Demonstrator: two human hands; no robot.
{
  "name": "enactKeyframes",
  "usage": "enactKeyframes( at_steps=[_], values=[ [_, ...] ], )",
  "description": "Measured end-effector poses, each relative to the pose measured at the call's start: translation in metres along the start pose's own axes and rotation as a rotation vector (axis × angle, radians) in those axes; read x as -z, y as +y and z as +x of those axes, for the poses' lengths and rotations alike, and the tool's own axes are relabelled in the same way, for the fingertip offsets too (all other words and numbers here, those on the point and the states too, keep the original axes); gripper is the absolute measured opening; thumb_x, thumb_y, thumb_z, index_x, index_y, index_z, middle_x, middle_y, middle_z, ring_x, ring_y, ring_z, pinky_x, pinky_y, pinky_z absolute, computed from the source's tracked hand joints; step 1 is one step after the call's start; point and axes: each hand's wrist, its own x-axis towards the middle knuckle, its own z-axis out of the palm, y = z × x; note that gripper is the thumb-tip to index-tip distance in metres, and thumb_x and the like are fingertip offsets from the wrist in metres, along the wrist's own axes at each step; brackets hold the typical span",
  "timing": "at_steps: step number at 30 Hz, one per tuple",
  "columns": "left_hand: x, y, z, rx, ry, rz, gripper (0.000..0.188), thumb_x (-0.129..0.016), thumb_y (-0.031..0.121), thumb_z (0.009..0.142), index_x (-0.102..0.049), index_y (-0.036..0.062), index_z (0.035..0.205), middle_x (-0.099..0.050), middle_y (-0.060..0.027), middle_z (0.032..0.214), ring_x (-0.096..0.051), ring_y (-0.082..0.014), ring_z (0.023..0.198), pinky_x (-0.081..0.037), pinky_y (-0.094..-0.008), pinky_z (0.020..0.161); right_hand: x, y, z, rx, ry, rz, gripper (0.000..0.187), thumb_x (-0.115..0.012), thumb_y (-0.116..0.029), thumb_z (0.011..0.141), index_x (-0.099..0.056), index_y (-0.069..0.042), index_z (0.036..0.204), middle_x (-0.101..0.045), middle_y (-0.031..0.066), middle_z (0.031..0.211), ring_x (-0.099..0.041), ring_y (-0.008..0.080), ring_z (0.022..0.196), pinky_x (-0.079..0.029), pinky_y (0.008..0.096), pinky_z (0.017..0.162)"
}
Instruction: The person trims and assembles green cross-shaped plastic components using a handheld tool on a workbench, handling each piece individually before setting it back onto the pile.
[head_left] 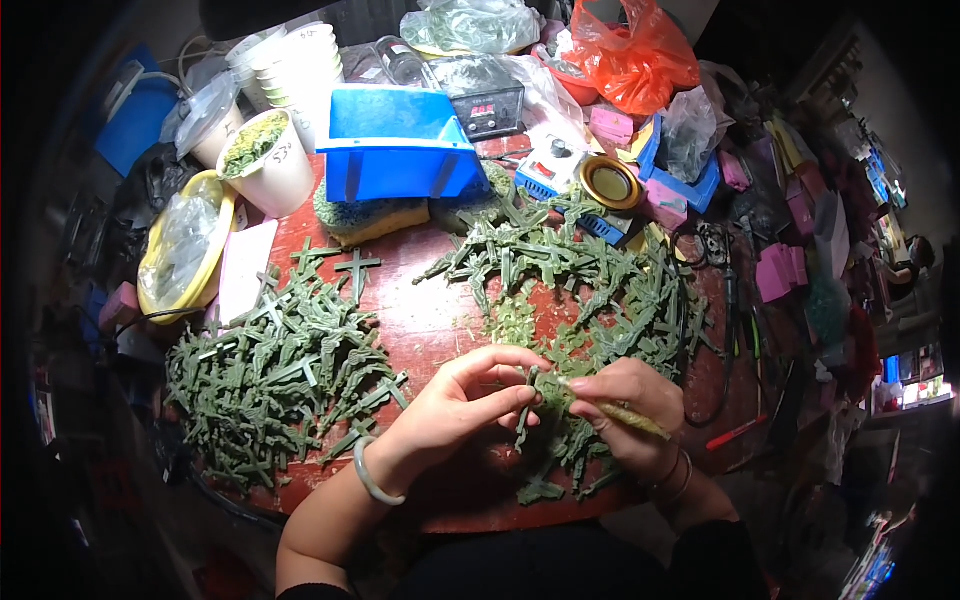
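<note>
Near the front edge of the red table [400, 285], my left hand [450, 405] pinches a small dark green cross [524, 415] between thumb and fingers. Close beside it, my right hand [635, 400] is closed around a pen-like tool with a yellowish wrapped handle [640, 421]. The tool's tip points at the cross; whether they touch I cannot tell. A large heap of green crosses [285, 385] lies to the left. More green crosses [600, 275] spread behind and right of my hands, with pale green scraps [512, 320] between them.
A blue plastic bin [400, 140] rests on sponges [375, 220] at the back. White cups [275, 165] and a yellow basin [185, 245] stand at the left. A box with a lit display [482, 100], a round brown dish [612, 184] and a red bag [630, 55] are farther right.
</note>
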Motion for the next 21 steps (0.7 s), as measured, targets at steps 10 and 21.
enactKeyframes(
  at_steps=[10, 21],
  values=[
    [0.0010, -0.0013, -0.0035, -0.005, 0.012, 0.046, 0.026, -0.060, 0.003, 0.095, -0.057, 0.0037, 0.121, -0.064, -0.0059, 0.102, -0.065, -0.0133, 0.087, -0.051, -0.0230, 0.072, 0.0012, 0.0014, 0.0032, -0.098, 0.044, 0.012, 0.024, -0.078, -0.002, 0.079, -0.071, -0.006, 0.102, -0.067, 0.0062, 0.083, -0.062, 0.0166, 0.068, -0.049, 0.0272, 0.059],
    [0.0037, 0.0016, -0.0018, 0.104, 0.027, -0.041, 0.029, -0.057, 0.002, 0.095, -0.056, 0.0037, 0.124, -0.066, -0.0078, 0.098, -0.065, -0.0125, 0.084, -0.054, -0.0245, 0.071, -0.0006, 0.0048, -0.0004, 0.064, -0.032, 0.120, 0.025, -0.078, -0.002, 0.077, -0.072, -0.006, 0.101, -0.066, 0.0059, 0.082, -0.062, 0.0166, 0.067, -0.050, 0.0267, 0.058]
  ],
)
